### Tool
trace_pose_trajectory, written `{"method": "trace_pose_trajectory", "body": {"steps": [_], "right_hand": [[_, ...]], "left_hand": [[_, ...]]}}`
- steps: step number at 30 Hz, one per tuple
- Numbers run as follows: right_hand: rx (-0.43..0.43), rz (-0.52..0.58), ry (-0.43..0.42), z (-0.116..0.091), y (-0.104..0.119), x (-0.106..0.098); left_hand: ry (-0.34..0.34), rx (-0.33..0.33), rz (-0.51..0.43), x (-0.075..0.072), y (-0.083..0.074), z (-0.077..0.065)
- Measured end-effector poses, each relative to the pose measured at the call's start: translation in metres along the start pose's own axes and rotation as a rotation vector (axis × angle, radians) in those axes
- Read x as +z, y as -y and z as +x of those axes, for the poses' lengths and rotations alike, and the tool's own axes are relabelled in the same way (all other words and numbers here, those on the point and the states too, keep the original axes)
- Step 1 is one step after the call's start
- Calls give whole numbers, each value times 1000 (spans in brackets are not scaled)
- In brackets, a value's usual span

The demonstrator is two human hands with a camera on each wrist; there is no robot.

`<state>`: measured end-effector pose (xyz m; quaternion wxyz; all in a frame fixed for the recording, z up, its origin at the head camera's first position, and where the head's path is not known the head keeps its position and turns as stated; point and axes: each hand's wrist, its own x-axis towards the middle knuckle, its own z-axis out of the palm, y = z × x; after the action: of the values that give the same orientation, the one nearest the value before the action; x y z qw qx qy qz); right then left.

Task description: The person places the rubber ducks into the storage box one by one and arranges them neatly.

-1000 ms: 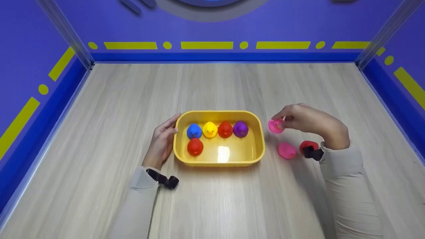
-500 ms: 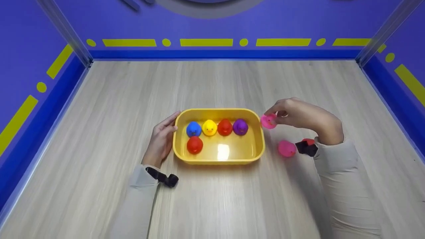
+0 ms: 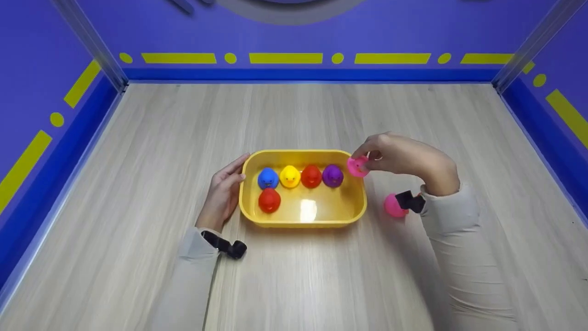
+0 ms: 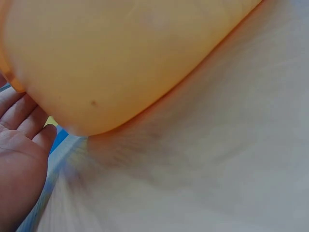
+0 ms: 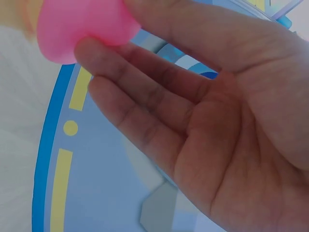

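My right hand [image 3: 404, 158] pinches a pink rubber duck [image 3: 358, 166] between thumb and fingers, over the right rim of a yellow plastic box [image 3: 303, 224]. In the right wrist view the duck's smooth pink body [image 5: 82, 29] shows at the fingertips. My left hand [image 3: 223, 197] holds the box at its left end, thumb at the rim and fingers along the outer wall. Inside the box, a blue duck [image 3: 268, 178], a yellow duck [image 3: 290, 176], a red duck [image 3: 311, 176] and a purple duck [image 3: 332, 175] form a row. Another red duck [image 3: 269, 201] sits below the blue one.
A second pink duck [image 3: 394, 205] lies on the wooden table [image 3: 294, 276] right of the box, partly behind the black wrist camera [image 3: 410, 202]. Only a sliver of red shows beside it. Blue panels with yellow marks [image 3: 285, 58] enclose the table at the back and sides.
My right hand has carried the pink duck leftward from beside the box to over its right rim. The wrist camera now hides most of the red duck on the table. My left hand stays put.
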<state>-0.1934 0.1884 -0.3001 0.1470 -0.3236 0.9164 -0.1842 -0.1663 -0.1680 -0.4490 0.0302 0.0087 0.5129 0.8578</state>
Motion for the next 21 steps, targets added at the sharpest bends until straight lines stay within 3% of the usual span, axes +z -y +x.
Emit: {"method": "trace_pose_trajectory", "body": {"steps": [7,21], "right_hand": [[-11,-16,38,10,12,2],[87,3,197,33,33,12]], "left_hand": [[0,4,1,0,0,0],[5,-4,4,1,0,0]]}}
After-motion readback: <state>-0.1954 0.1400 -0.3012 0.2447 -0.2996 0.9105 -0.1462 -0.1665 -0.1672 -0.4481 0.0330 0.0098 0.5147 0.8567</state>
